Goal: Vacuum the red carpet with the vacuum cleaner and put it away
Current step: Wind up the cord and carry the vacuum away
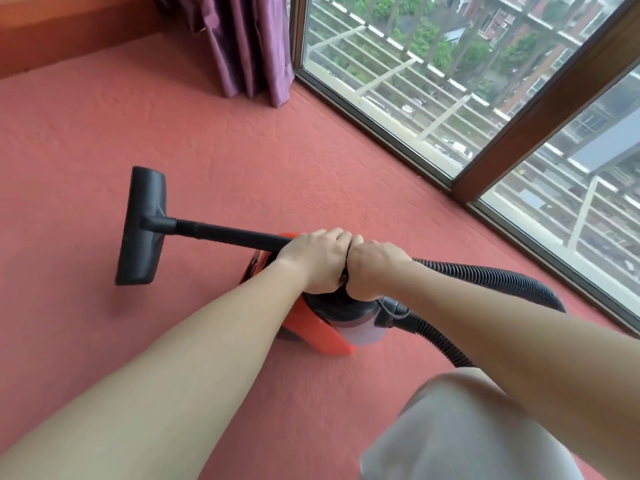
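Left hand (pixel 313 261) and right hand (pixel 372 271) side by side, touching, fingers curled round the near end of the black wand (pixel 228 233), above the red vacuum cleaner (pixel 325 341) on the red carpet (pixel 242 150). Floor head (pixel 142 225) out to the left, wide bare carpet beyond up to the curtain (pixel 249 46); window frame (pixel 554 109) edging the right, hose (pixel 485 271) looping that way.
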`<state>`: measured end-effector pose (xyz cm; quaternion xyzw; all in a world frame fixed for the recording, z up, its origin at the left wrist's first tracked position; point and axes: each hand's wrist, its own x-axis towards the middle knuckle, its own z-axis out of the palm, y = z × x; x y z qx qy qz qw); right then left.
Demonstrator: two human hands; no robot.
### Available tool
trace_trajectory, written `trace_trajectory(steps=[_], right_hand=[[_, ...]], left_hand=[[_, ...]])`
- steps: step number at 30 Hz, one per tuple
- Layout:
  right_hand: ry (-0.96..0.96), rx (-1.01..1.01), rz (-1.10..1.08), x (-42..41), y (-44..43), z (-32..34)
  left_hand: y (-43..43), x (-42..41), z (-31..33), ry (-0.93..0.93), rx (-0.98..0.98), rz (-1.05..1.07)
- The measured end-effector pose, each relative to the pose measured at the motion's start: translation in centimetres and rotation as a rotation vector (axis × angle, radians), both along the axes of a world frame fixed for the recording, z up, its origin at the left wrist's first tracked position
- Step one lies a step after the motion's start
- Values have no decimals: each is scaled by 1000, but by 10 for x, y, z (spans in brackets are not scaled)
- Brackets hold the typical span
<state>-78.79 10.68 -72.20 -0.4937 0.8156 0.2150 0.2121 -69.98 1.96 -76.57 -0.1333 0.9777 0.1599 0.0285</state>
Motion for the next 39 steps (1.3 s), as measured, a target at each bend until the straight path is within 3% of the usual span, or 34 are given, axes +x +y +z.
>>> trace_trajectory(steps=[4, 12, 20, 24, 28, 34, 39], right_hand=[[61, -107, -69, 9, 9, -6], [150, -219, -154, 7, 21, -7], [101, -206, 26, 38, 31, 51], [79, -226, 196, 87, 5, 160], [57, -280, 385, 164, -31, 319], [-40, -434, 567, 297, -87, 571], [-139, -574, 649, 403, -132, 675]], left_hand=[[4, 8, -1, -6, 70, 92], [12, 2, 18, -125, -28, 166], [20, 52, 86, -248, 19, 142], [5, 118, 199, -268, 161, 262], [-15, 208, 361, -266, 150, 378], [-49, 360, 619, -213, -50, 510], [-80, 471, 732, -242, -283, 603]])
